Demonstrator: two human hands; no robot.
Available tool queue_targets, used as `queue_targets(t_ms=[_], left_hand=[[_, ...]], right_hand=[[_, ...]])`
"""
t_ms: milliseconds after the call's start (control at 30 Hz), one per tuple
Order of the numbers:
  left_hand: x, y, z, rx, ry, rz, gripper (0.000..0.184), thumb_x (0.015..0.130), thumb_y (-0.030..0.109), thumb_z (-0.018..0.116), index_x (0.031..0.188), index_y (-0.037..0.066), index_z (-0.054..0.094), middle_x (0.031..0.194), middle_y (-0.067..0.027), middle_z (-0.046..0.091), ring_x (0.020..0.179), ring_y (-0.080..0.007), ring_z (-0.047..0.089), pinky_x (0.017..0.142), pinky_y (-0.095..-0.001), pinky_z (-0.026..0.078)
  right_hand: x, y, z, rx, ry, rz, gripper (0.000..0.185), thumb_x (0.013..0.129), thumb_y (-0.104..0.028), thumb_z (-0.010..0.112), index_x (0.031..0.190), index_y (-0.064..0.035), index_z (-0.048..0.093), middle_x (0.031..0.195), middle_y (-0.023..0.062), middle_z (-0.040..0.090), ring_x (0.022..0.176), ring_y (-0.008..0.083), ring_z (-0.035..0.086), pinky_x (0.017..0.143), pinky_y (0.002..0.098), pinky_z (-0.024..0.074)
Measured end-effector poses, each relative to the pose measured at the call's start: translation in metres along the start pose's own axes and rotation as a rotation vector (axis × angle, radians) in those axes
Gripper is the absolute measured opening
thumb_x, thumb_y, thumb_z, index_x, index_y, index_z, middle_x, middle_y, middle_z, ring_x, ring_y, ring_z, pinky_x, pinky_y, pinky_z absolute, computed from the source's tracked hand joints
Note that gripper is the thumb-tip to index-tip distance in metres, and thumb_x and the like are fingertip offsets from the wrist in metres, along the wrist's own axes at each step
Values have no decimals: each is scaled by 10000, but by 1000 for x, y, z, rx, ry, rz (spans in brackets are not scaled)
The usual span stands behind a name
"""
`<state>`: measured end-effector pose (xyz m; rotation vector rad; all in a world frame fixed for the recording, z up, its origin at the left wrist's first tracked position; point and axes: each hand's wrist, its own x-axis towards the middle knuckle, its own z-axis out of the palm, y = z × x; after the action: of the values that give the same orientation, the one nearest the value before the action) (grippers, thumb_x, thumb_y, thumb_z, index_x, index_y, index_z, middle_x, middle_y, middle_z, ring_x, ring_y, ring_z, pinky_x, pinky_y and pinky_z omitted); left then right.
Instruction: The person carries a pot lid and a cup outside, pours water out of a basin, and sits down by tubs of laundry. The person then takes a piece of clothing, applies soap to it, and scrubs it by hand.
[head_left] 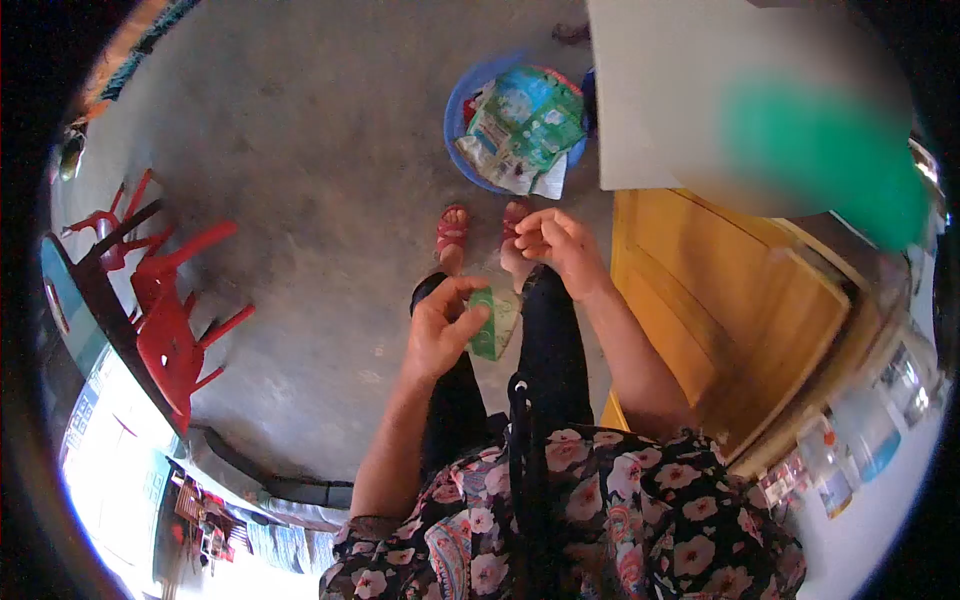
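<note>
1. Grey floor [300, 120] spreads under everything, with the floral top [600, 500] and dark trousers [555, 350] nearest, at the bottom of the view
2. Above the lap, the left hand [440, 325] grips a green-and-clear wrapper [485, 335] at its edge, thumb on top, probably so the thin film stays spread and does not fold over; its far side shows pale against the legs
3. Beside it and apart from the wrapper, the right hand [568, 250] is raised with fingers loosely curled, neither clenched nor flat; whether anything small sits between its fingertips I cannot tell
4. Beyond the hands are red sandals [451, 225], the right one partly covered by the right hand
5. Just past the feet, a blue basin [452, 130] holds crumpled packaging [530, 115], likely placed there to be within reach, its wall keeping the loose pieces together; their print is too small to read, and lower layers are hidden
6. Yellow wooden panels [690, 280] stand to the right, under a pale surface [655, 90]; a green blur [820, 150] over it is unidentifiable
7. Farther left, red chairs [170, 345] overlap near a glaring, washed-out doorway or window [105, 460], cut off by the lens edge
</note>
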<state>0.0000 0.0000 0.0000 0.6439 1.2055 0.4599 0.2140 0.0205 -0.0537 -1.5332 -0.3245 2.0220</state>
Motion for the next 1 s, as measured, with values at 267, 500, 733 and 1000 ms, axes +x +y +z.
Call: queue_targets(t_ms=[267, 500, 733, 1000], left_hand=[[-96, 128, 10, 139, -252, 51, 255, 751, 71, 540, 992, -11, 544, 863, -61, 578, 798, -111, 526, 713, -244, 421], [-152, 201, 21, 336, -389, 216, 210, 728, 74, 565, 920, -8, 572, 762, -13, 564, 654, -58, 488, 585, -209, 397], [-185, 218, 39, 537, -598, 279, 204, 737, 91, 553, 912, -10, 579, 780, -28, 583, 710, -74, 516, 644, -227, 420], [-217, 202, 76, 654, -728, 258, 202, 742, 117, 551, 908, 5, 580, 800, -16, 575, 736, -80, 511, 678, -232, 415]], right_hand=[[-171, -123, 88, -320, -144, -419, 303, 699, -107, 627, 969, -19, 522, 878, 28, 546, 786, 98, 513, 718, 243, 424], [-257, -148, 113, -503, -74, -527, 213, 738, -77, 590, 936, -32, 529, 836, 4, 544, 756, 68, 501, 687, 216, 415], [-307, -138, 120, -513, 115, -666, 138, 783, -132, 549, 751, 1, 559, 621, 21, 545, 576, 74, 501, 546, 235, 414], [-375, -88, 103, -264, 205, -691, 119, 813, -158, 520, 807, -39, 523, 693, -9, 502, 619, 62, 471, 574, 200, 389]])
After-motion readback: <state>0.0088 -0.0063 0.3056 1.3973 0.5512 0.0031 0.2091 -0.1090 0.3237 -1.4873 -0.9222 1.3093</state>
